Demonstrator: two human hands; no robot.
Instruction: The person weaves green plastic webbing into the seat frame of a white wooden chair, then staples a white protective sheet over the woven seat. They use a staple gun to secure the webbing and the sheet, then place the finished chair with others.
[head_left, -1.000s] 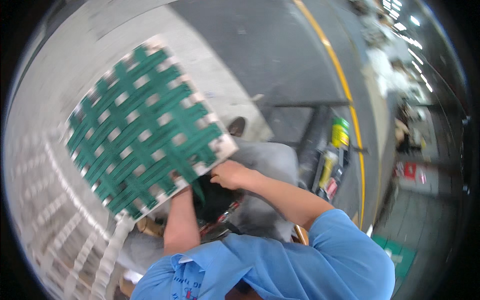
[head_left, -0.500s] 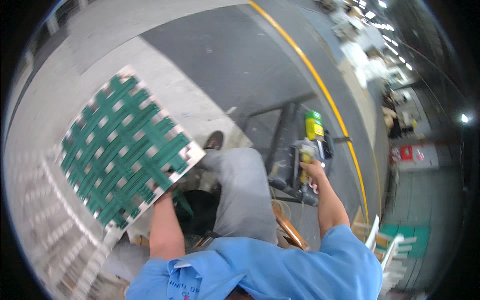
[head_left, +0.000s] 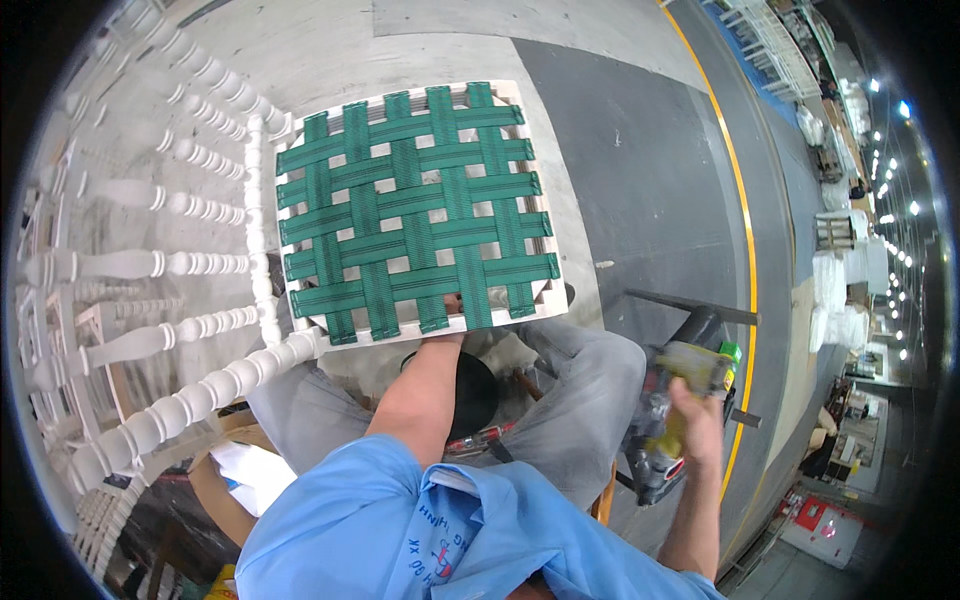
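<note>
Our right hand clasps the tool, probably heavy, best held mid-body; left hand, seat above, we cannot tell.

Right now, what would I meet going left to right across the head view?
White spindles, green webbing, right hand holding a blurred yellow tool, red panel.

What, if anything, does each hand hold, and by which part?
Right hand: a yellow tool, too blurred to tell the part gripped. Left hand: under the seat, hold hidden.
</note>
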